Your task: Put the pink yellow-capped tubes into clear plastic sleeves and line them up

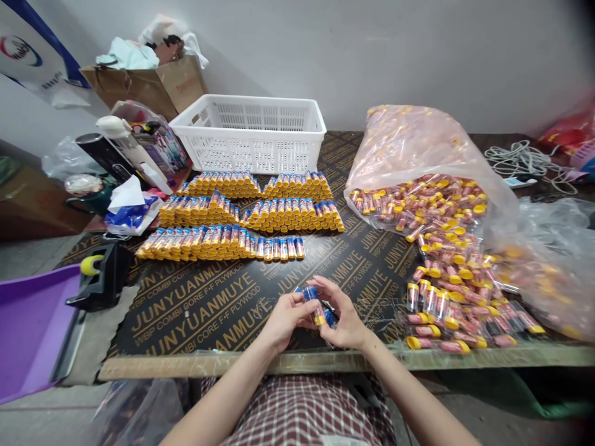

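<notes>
My left hand (284,323) is closed around a small clear tube (318,314) with a yellow end and a blue cap, held just above the table's front edge. My right hand (344,317) curls around the same tube from the other side, its fingertips near the blue cap. More blue (330,318) shows inside the right palm, partly hidden by the fingers. Beyond the hands lies a short row of blue-capped tubes (280,249). It adjoins a stacked layer of capped tubes (199,243), yellow ends facing me.
Further stacks of tubes (295,214) stand before a white plastic basket (251,148). At right, loose tubes without blue caps (446,210) spill from a pinkish plastic bag (413,142). A black tape dispenser (105,275) and purple dustpan (39,328) are at left.
</notes>
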A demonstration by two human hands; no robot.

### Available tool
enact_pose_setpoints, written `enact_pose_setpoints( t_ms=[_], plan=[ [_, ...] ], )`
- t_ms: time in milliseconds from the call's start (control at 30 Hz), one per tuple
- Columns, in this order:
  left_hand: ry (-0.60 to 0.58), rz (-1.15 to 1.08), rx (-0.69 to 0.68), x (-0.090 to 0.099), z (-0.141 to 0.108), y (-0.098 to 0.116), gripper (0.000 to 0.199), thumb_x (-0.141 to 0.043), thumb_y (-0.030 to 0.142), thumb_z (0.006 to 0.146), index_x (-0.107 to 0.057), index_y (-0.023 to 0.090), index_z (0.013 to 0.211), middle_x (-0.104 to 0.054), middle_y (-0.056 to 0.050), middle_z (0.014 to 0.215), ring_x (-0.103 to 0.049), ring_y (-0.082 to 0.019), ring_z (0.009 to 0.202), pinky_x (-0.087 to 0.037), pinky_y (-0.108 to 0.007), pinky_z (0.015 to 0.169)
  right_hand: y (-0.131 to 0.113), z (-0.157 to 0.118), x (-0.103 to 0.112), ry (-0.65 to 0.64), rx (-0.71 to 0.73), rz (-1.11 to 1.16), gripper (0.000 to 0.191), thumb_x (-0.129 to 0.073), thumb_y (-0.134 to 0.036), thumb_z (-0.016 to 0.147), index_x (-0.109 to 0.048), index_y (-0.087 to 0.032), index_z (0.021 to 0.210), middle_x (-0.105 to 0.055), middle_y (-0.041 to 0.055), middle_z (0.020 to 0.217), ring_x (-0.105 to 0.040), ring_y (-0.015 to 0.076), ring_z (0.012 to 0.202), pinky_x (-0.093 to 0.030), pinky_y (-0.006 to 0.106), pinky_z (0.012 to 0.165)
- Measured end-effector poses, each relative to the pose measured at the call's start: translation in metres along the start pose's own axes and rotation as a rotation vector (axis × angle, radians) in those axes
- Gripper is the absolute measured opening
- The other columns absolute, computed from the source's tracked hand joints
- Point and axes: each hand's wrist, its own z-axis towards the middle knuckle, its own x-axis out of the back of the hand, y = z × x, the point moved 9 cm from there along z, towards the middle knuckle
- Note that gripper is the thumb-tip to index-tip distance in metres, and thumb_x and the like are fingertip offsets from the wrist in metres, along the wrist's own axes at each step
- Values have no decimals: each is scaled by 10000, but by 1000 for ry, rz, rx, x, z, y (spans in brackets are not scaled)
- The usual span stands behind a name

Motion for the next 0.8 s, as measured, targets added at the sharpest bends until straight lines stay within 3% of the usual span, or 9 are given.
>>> enact_pose_setpoints(
  t_ms=[300,433,500,567,633,700,800],
  plan=[
    [21,-32,-10,2,0,3,375,-756,397,609,-661,99,817,-656,-58,715,-590,-136,586,-486,-288,613,0,6,-4,-1,-17,-16,829,-495,-47,574,-294,-225,1358,-478,96,1295,-504,239,1164,-425,402,996],
    [75,34,-53,17,6,11,401,-709,456,646,-640,119,853,-652,-61,732,-596,-146,613,-477,-289,634,5,26,-4,-39,24,-84,808,-504,-60,592,-298,-212,1358,-482,93,1291,-515,224,1143,-433,374,977],
    [217,240,-130,39,8,19,416,-668,494,672,-631,139,885,-655,-68,764,-608,-166,667,-462,-291,663,18,45,5,-28,42,-189,796,-509,-72,605,-293,-204,1360,-486,90,1286,-517,214,1130,-432,362,964],
    [405,632,-216,61,6,31,384,-668,494,666,-634,166,861,-646,-60,767,-604,-190,732,-434,-287,688,40,68,18,3,21,-356,789,-511,-84,610,-292,-192,1360,-495,92,1276,-512,212,1123,-426,358,954],
    [527,1055,-255,71,5,39,319,-687,466,654,-630,188,800,-627,-45,767,-587,-203,780,-402,-279,690,65,90,31,19,-16,-489,782,-514,-90,599,-311,-171,1350,-513,102,1250,-511,220,1108,-421,364,943],
    [558,1328,-244,74,7,38,265,-669,439,684,-610,198,777,-615,-38,800,-575,-202,805,-377,-269,672,83,107,39,19,-29,-551,765,-526,-92,580,-360,-149,1325,-543,114,1203,-524,234,1061,-415,381,931],
    [559,1459,-219,74,11,34,217,-604,414,755,-584,202,790,-614,-32,834,-575,-187,805,-350,-254,635,97,120,39,3,-29,-616,736,-551,-102,570,-415,-130,1293,-577,124,1140,-537,244,975,-413,398,900]
  ],
)
